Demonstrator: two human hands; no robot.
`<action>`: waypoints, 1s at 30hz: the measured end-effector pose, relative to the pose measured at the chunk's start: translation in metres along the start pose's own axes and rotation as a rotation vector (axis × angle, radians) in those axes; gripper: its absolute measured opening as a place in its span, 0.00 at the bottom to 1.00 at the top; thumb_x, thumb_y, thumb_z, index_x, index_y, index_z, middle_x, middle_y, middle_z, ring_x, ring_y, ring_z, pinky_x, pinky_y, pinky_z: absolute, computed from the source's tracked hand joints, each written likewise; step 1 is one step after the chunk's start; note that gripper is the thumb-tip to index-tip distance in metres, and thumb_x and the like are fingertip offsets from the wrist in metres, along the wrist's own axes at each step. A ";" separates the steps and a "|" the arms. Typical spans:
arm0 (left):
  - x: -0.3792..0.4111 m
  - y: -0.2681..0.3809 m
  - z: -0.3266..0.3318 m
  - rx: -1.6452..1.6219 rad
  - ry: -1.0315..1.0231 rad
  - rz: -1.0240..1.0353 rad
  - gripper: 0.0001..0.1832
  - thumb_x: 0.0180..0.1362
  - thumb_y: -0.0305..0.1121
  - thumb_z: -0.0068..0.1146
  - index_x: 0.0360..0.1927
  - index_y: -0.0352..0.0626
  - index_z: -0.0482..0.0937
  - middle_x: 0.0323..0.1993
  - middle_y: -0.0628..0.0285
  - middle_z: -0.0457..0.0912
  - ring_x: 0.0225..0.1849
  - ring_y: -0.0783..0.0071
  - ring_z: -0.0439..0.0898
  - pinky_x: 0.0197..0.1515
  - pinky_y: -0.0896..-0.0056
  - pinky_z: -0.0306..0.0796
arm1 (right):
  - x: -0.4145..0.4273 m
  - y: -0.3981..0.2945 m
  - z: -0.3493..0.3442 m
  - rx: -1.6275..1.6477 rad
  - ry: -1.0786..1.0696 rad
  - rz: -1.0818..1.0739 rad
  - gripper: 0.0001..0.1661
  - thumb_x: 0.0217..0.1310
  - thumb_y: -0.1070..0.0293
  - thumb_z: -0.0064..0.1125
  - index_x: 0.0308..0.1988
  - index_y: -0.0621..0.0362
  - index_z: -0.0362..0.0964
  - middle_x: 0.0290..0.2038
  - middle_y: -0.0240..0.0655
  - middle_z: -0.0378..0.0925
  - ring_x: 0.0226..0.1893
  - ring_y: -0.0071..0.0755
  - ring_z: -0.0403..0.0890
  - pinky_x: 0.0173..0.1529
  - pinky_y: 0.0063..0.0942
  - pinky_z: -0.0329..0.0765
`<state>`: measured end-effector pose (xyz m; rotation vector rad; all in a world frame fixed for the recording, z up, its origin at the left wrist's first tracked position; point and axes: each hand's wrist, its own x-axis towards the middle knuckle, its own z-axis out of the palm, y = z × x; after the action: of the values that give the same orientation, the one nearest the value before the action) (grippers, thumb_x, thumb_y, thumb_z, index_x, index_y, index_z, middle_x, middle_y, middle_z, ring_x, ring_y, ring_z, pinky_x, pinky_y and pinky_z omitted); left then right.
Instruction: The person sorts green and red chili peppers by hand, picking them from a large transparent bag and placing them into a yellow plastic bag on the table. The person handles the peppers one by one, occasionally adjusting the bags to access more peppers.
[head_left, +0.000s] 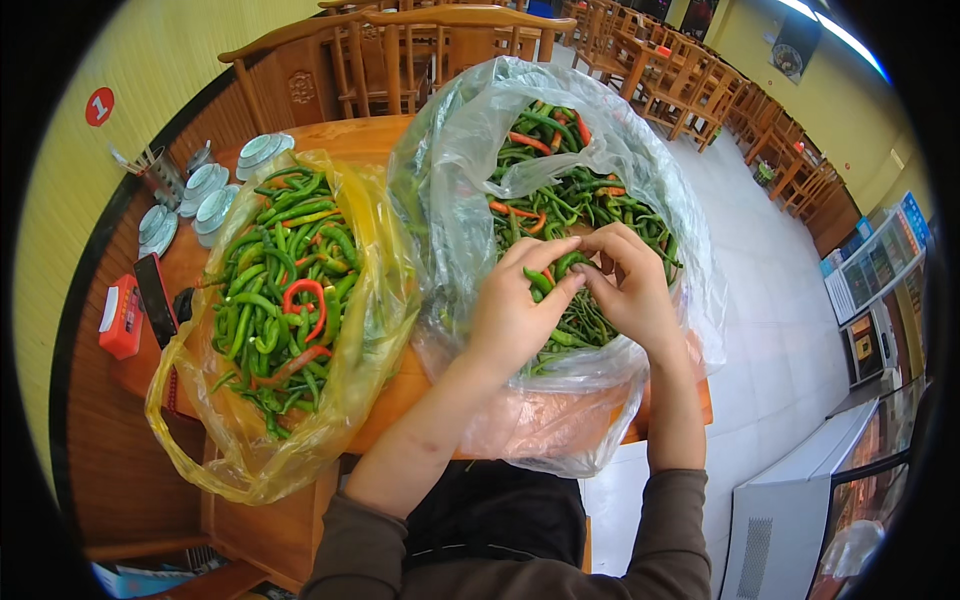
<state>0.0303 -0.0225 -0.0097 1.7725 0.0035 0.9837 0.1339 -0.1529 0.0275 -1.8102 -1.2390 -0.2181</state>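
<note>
Over a large clear plastic bag (457, 172) of green and red chili peppers (555, 202), my left hand (525, 300) and my right hand (630, 289) meet. Several green chili peppers (571, 262) and a bit of a red one are held in my left hand. The fingertips of my right hand pinch the end of a green pepper there. Stems and thin green peppers lie below my hands in the clear bag. To the left, a yellow plastic bag (375, 300) stands open, full of green chili peppers (277, 292) with a few curved red ones.
Both bags lie on a wooden table (405, 397). Stacked bowls and plates (214, 214), a utensil holder (161, 176), a red tissue box (121, 319) and a smartphone (155, 296) stand at its left. A wooden bench (300, 82) is behind; a white-sided display case (787, 487) stands at the lower right.
</note>
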 end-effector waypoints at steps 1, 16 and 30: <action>0.000 0.002 0.000 0.006 0.012 -0.016 0.16 0.56 0.26 0.65 0.49 0.41 0.83 0.37 0.61 0.80 0.35 0.76 0.76 0.40 0.75 0.69 | -0.001 -0.003 0.002 0.002 0.039 -0.007 0.11 0.52 0.79 0.67 0.38 0.61 0.77 0.31 0.32 0.74 0.27 0.25 0.72 0.31 0.23 0.70; 0.010 -0.007 -0.017 -0.389 -0.069 -0.409 0.08 0.61 0.29 0.61 0.41 0.37 0.84 0.31 0.68 0.81 0.32 0.84 0.74 0.35 0.80 0.66 | 0.003 0.013 -0.010 -0.025 -0.136 -0.371 0.13 0.49 0.67 0.72 0.28 0.60 0.74 0.26 0.37 0.73 0.29 0.44 0.74 0.34 0.37 0.72; 0.016 0.009 -0.026 -0.651 0.214 -0.488 0.08 0.65 0.34 0.60 0.39 0.41 0.77 0.28 0.73 0.71 0.29 0.86 0.68 0.30 0.82 0.63 | 0.007 0.028 0.003 0.066 -0.191 0.086 0.11 0.51 0.66 0.72 0.31 0.61 0.79 0.33 0.37 0.78 0.36 0.38 0.79 0.41 0.34 0.76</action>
<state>0.0216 0.0012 0.0097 0.9966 0.2175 0.7001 0.1592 -0.1482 0.0142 -1.8551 -1.2802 0.0447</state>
